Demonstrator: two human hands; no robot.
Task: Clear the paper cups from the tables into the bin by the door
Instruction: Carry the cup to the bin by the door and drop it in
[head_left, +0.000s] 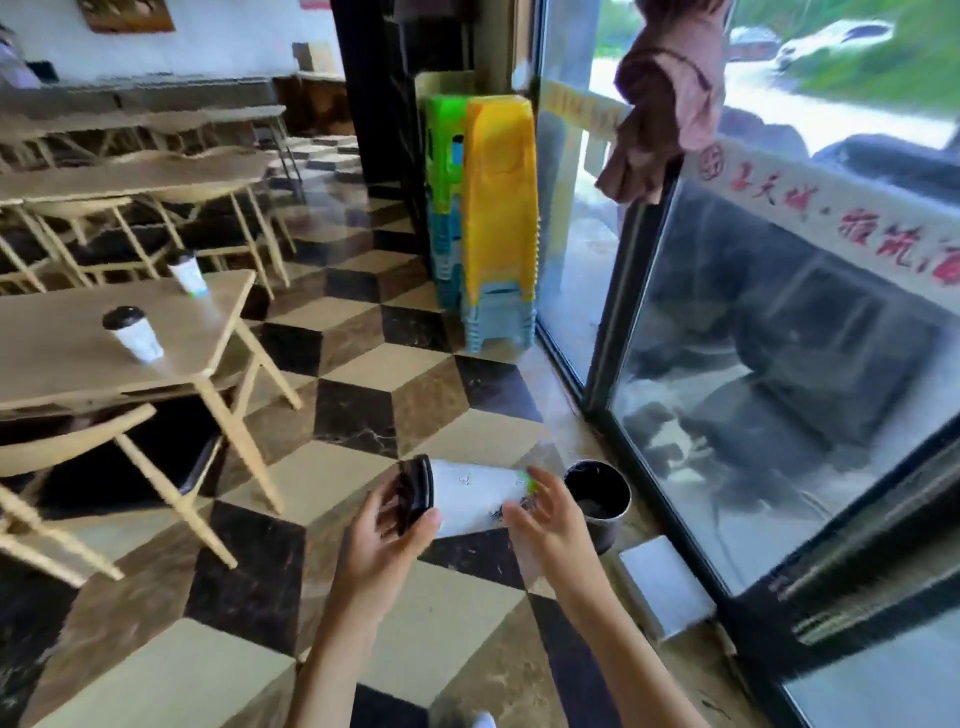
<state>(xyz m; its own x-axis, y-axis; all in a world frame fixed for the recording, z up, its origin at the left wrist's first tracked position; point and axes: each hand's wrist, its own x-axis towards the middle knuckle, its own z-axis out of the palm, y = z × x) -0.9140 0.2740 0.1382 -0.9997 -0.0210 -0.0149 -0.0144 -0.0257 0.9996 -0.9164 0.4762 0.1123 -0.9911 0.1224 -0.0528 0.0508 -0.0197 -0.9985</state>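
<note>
A white paper cup (475, 496) with a black lid lies sideways between my hands, above the floor. My left hand (387, 540) grips its lid end, and my right hand (545, 519) holds its base end. Just right of the cup, a small dark round bin (597, 493) stands on the floor beside the glass door. Two more lidded white cups stay on the wooden table (62, 364) at the left: one (134, 332) near the middle, the other (188, 273) at the far corner.
Wooden chairs (130, 467) and further tables fill the left side. A stack of yellow and green plastic stools (488, 218) stands by the door frame. The glass door (779, 389) runs along the right, with a cloth (670, 93) hanging on it. A white block (665, 587) lies near the bin.
</note>
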